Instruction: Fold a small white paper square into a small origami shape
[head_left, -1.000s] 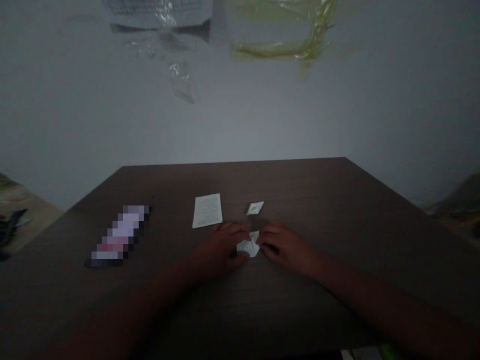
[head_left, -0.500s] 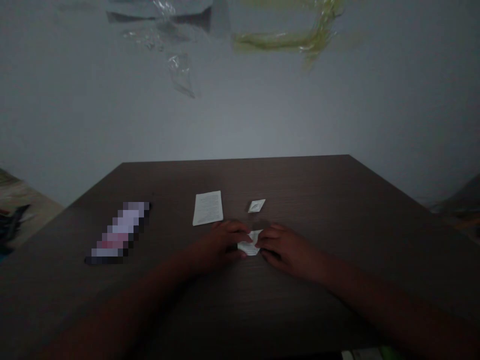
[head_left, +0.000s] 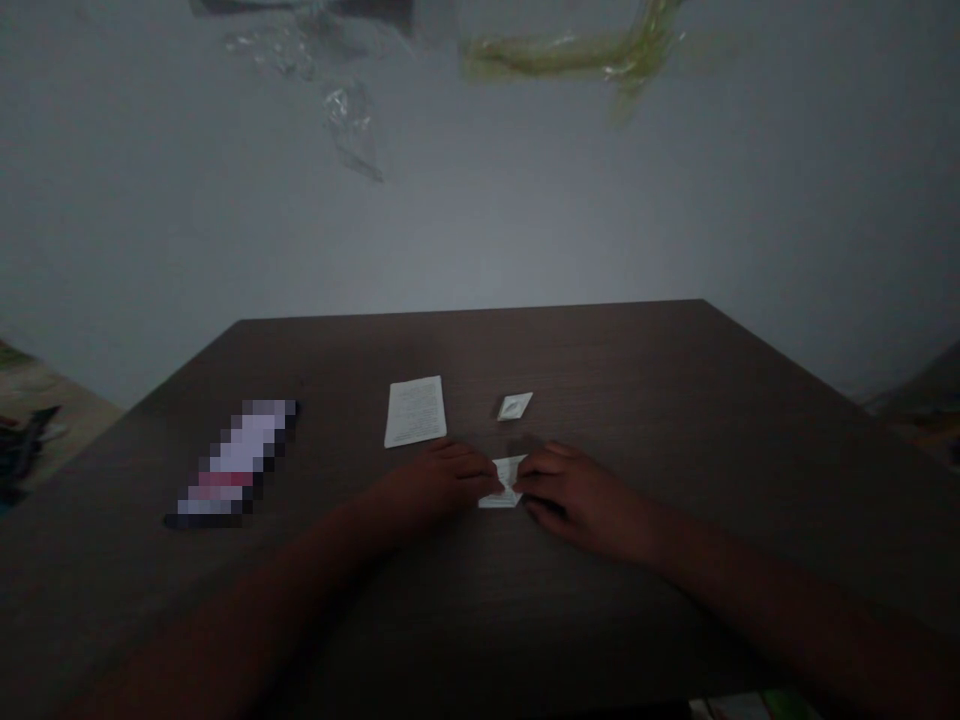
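Observation:
Between my two hands a small piece of folded printed paper [head_left: 501, 499] lies on the dark table. My left hand [head_left: 452, 478] reaches in from the left, its fingers close together and pressing on the paper's left part. From the other side my right hand [head_left: 571, 492] has its fingertips on the right part, with the thumb near the lower right corner. Fingers cover much of the paper, so its folds are only partly visible. Just beyond the hands rests a small diamond-shaped folded paper [head_left: 515, 406].
A stack or sheet of printed paper [head_left: 415, 411] lies beyond my left hand. Toward the left of the brown table [head_left: 637, 370] is a phone-like slab [head_left: 236, 460] with a pixelated face. A wall [head_left: 480, 210] with peeling tape [head_left: 555, 57] stands behind the table.
The left fingers have drawn together, and the left thumb no longer shows at the paper's lower edge. The paper looks flatter, with a straighter near edge. The view has tilted slightly down.

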